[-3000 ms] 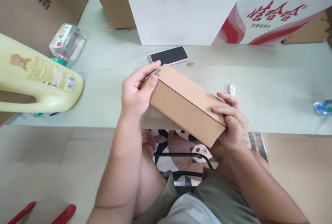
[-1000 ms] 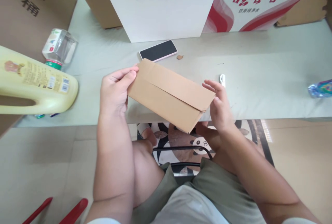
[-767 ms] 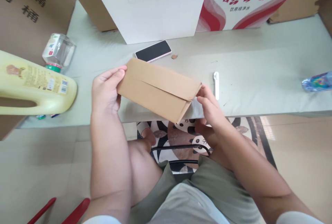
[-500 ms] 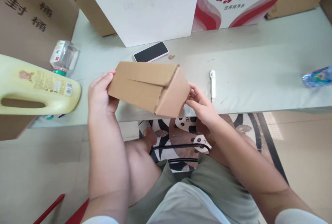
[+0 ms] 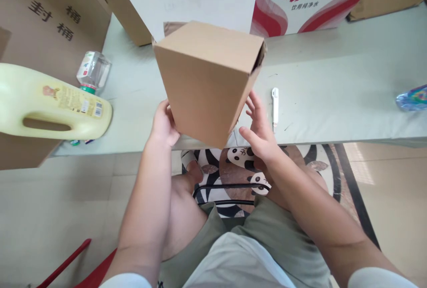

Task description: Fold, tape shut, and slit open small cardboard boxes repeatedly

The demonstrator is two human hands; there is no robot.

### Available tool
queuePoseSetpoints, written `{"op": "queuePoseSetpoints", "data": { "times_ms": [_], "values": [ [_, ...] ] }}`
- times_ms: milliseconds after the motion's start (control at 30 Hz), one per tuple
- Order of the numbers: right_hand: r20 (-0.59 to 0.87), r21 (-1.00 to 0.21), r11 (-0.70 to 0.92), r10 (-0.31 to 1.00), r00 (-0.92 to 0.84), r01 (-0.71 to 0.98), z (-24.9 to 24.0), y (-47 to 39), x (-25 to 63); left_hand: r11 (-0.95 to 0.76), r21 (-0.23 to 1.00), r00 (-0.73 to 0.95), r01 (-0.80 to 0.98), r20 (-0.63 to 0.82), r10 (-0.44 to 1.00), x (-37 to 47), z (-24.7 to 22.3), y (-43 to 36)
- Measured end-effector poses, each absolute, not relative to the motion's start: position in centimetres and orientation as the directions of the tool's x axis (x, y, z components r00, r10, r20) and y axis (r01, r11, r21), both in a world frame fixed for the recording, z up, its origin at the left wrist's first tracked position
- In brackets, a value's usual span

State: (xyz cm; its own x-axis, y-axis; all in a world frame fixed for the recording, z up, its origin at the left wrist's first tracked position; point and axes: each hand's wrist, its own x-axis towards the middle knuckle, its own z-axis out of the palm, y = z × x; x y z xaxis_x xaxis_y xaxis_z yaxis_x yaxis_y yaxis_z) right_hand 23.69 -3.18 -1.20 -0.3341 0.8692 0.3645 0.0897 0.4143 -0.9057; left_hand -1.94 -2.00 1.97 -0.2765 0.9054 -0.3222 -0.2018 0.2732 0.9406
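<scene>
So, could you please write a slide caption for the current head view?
The left hand holds a cardboard box over the table, with the right hand open beside it.

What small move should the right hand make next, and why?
Probably close the right hand gently onto the cardboard box to steady it: the right thumb stands clear of the box and the fingers are spread, while the left hand supports its lower left.

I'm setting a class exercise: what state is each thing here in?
Box: held up, tilted, gap at right end
Left hand: holding the box
Right hand: open, beside the box, contact unclear
Cutter: lying flat, blade unclear
Jar: green lid on
Jug: top out of view
Bottle: partly out of view
</scene>
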Motion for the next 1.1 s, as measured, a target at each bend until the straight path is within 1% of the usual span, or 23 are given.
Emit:
{"op": "queuePoseSetpoints", "data": {
  "times_ms": [100, 133, 233, 333, 367, 433, 500, 567, 733, 800, 900, 967, 1033, 1100],
  "values": [
    [0.397, -0.874, 0.463, 0.856, -0.331, 0.147, -0.7, -3.3, 24.5, 0.358, 0.902, -0.231, -0.242, -0.412, 0.882, -0.7, 2.1, -2.5],
    [0.408, -0.868, 0.473, 0.854, -0.323, 0.153, -0.6, -3.3, 24.7, 0.384, 0.894, -0.197, -0.231, -0.43, 0.881, -0.5, 2.0, -2.7],
    [0.437, -0.86, 0.489, 0.854, -0.281, 0.147, -0.5, -3.3, 24.8, 0.47, 0.863, -0.055, -0.188, -0.487, 0.872, 0.0, 1.5, -3.2],
    [0.474, -0.864, 0.496, 0.86, -0.189, 0.092, -0.7, -3.2, 24.6, 0.57, 0.807, 0.109, -0.151, -0.56, 0.821, 0.2, 1.1, -3.7],
    [0.483, -0.865, 0.497, 0.863, -0.15, 0.072, -0.8, -3.1, 24.5, 0.584, 0.799, 0.147, -0.144, -0.567, 0.811, 0.3, 1.1, -3.8],
    [0.482, -0.871, 0.487, 0.872, -0.086, 0.061, -0.9, -2.9, 24.5, 0.556, 0.815, 0.188, -0.166, -0.527, 0.829, 0.7, 1.2, -3.9],
    [0.462, -0.881, 0.465, 0.885, -0.055, 0.087, -1.0, -2.7, 24.6, 0.501, 0.839, 0.198, -0.212, -0.466, 0.863, 1.2, 1.2, -3.8],
    [0.448, -0.883, 0.453, 0.891, -0.07, 0.118, -1.2, -2.5, 24.9, 0.478, 0.842, 0.175, -0.248, -0.447, 0.877, 1.7, 1.2, -3.5],
    [0.464, -0.858, 0.485, 0.873, -0.151, 0.17, -1.3, -2.4, 25.6, 0.526, 0.792, 0.056, -0.31, -0.538, 0.841, 2.6, 0.6, -3.0],
    [0.464, -0.855, 0.487, 0.872, -0.154, 0.18, -1.1, -2.3, 25.7, 0.53, 0.795, 0.038, -0.296, -0.544, 0.838, 2.9, 0.5, -3.0],
    [0.467, -0.86, 0.489, 0.869, -0.162, 0.147, -0.8, -2.3, 25.9, 0.564, 0.798, 0.118, -0.214, -0.552, 0.825, 3.2, 0.4, -3.2],
    [0.471, -0.863, 0.493, 0.864, -0.178, 0.109, -0.6, -2.3, 26.0, 0.577, 0.81, 0.16, -0.107, -0.559, 0.814, 3.3, 0.3, -3.4],
    [0.474, -0.862, 0.498, 0.86, -0.189, 0.101, -0.4, -2.3, 26.0, 0.506, 0.861, 0.104, 0.051, -0.508, 0.855, 3.3, 0.1, -3.3],
    [0.479, -0.853, 0.503, 0.861, -0.173, 0.14, -0.4, -2.2, 26.1, 0.356, 0.907, -0.03, 0.224, -0.358, 0.933, 3.2, -0.1, -3.1]
  ]
}}
